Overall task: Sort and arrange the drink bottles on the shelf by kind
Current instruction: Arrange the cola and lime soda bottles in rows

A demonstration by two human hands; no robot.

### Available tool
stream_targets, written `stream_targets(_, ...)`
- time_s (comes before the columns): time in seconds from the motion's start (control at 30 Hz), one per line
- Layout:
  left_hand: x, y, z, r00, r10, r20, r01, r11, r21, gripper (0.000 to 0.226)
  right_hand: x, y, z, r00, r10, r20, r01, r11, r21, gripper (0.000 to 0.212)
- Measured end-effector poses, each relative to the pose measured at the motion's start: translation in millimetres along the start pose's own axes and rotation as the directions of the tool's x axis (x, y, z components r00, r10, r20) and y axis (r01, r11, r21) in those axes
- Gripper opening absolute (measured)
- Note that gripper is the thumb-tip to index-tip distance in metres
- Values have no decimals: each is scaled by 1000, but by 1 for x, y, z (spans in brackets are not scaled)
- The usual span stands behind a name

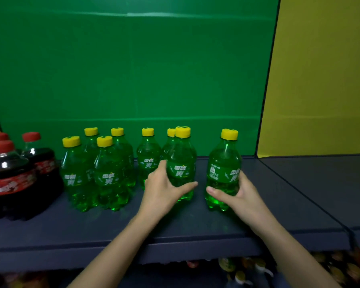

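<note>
Dim overall; my view is soft and a little grainy. Evenly lit green back panel [133, 69], faint paler bands across it. The green bottles [109, 179] glow where light passes through, brightest at their bases, throwing green glints on the dark shelf [195, 223]. At the left edge the cola bottles [10, 179] go nearly black and smeared. My left hand [160, 192] and right hand [241, 196] are evenly lit, shadows under them faint. Edge of the yellow panel [324, 80] bows with wide-angle distortion. Blurred goods [339, 273] along the bottom edge, out of focus.
</note>
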State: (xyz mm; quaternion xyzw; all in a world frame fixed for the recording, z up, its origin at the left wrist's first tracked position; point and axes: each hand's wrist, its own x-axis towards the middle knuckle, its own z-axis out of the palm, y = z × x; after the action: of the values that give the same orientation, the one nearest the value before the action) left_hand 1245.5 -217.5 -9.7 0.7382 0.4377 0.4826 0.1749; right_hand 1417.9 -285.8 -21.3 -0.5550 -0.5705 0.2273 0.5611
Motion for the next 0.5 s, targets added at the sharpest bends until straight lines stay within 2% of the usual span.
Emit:
stream_targets(0.07, -4, -8, -13, 998, -46, -32, 47, 998, 51, 64, 3, -3, 15, 999, -13, 41, 13, 1000, 5, 60)
stream_targets(0.23, -15, -20, -29, 992, -92, -83, 103, 984, 147, 79, 7, -7, 47, 992, -59, 113, 59, 998, 9, 62)
stream_targets(0.37, -20, -27, -34, 986, -114, -118, 133, 978, 161, 58, 11, -5, 59, 989, -61, 133, 60, 998, 8, 65)
stream_targets(0.5, -22, -26, -38, 986, -112, -127, 133, 977, 169, 55, 15, -1, 67, 991, -51, 124, 53, 998, -15, 65)
